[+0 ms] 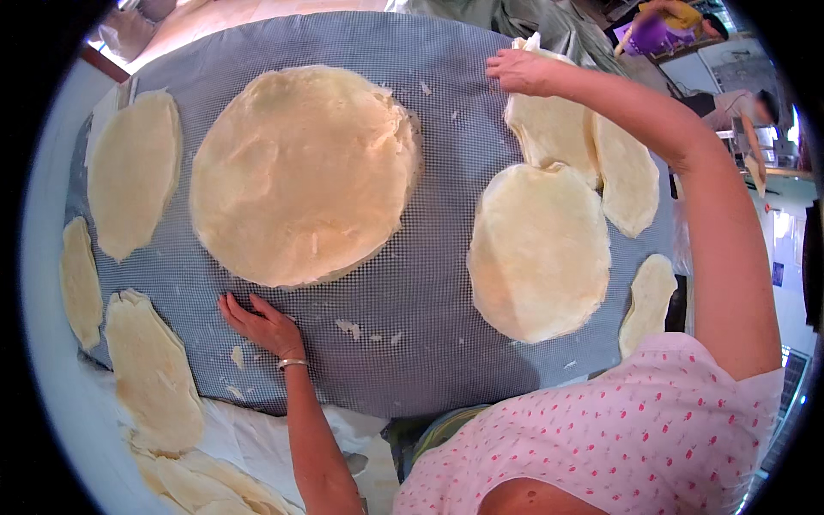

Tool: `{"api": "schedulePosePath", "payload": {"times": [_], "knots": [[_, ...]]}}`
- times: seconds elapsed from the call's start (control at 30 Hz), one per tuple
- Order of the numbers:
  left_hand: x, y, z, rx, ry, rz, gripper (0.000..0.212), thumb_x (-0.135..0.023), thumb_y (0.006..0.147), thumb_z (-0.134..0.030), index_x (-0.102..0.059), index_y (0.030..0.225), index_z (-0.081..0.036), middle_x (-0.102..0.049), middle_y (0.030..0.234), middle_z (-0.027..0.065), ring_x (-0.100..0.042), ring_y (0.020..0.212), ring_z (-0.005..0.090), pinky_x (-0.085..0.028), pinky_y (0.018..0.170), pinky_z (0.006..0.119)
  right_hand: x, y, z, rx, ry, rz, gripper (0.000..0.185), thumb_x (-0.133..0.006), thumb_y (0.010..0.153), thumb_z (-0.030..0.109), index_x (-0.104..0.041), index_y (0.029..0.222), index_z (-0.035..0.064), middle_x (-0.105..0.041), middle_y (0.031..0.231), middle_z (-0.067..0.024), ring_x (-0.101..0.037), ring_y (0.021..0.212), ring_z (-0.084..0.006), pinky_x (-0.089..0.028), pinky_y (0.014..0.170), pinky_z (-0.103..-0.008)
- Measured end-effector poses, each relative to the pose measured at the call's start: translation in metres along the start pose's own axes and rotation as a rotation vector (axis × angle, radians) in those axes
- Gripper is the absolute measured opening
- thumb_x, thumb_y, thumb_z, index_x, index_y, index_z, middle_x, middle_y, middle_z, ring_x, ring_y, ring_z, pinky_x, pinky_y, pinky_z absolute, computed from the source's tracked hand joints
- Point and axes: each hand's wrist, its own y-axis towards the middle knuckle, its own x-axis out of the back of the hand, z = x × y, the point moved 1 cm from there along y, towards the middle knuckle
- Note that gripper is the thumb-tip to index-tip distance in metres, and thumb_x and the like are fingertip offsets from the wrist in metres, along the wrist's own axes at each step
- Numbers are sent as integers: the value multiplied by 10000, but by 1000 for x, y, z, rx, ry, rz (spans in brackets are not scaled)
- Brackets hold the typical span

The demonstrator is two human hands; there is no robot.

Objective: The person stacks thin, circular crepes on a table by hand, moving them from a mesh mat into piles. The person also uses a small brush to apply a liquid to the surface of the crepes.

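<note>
A large round stack of thin, pale sheets (296, 174), like flatbread or dough, lies on a checkered cloth (444, 257). Just below its near edge rests my left hand (264, 325), palm down, fingers apart and holding nothing. My right arm reaches far across to the upper right. There my right hand (518, 72), fingers bent, lies over the far end of another pile of pale sheets (553, 129). Whether its fingers pinch a sheet is hidden. An oval pile (541, 251) partly overlaps the near end of that pile, and a narrower pile (624, 174) sits to its right.
More pale sheets lie at the left, one pile upper (135, 174), one small (82, 283), one lower (154, 367). Others heap below the table's edge (206, 483). A small piece (647, 302) is by my body. Scraps (349, 328) dot the cloth. Two people (740, 109) are at upper right.
</note>
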Motion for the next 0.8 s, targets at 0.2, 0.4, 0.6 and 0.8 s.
{"api": "schedulePosePath", "payload": {"times": [0.2, 0.4, 0.6, 0.8], "knots": [[-3, -2, 3, -19, 21, -17, 441, -474, 964, -228, -444, 1266, 93, -415, 1362, 253, -405, 1260, 398, -339, 1061, 465, 27, -93, -23, -177, 55, 37, 92, -616, 684, 149, -654, 625, 90, -642, 705, -85, -622, 787, -271, -467, 713, -383], [-3, -7, 5, -19, 47, -34, 438, -499, 942, -211, -458, 1249, 98, -422, 1355, 255, -409, 1255, 406, -345, 1056, 466, 121, -204, -10, -432, -90, 25, 54, -621, 694, 185, -638, 684, 134, -619, 706, -61, -614, 781, -260, -455, 761, -362], [11, 4, 37, 14, -164, 1, 416, -566, 892, -166, -477, 1203, 96, -455, 1286, 250, -434, 1197, 409, -356, 1024, 465, 288, -221, 36, -840, 198, -70, 228, -637, 752, 93, -635, 979, 74, -644, 862, -156, -615, 857, -361, -480, 746, -417], [51, -40, 31, 306, -1201, 426, 328, -649, 895, -236, -552, 1119, -18, -570, 1047, 70, -546, 981, 194, -433, 868, 326, 444, -182, 143, -752, 589, -342, 367, -631, 771, 63, -595, 1127, -20, -659, 897, -64, -613, 817, -149, -494, 749, -323]]}}
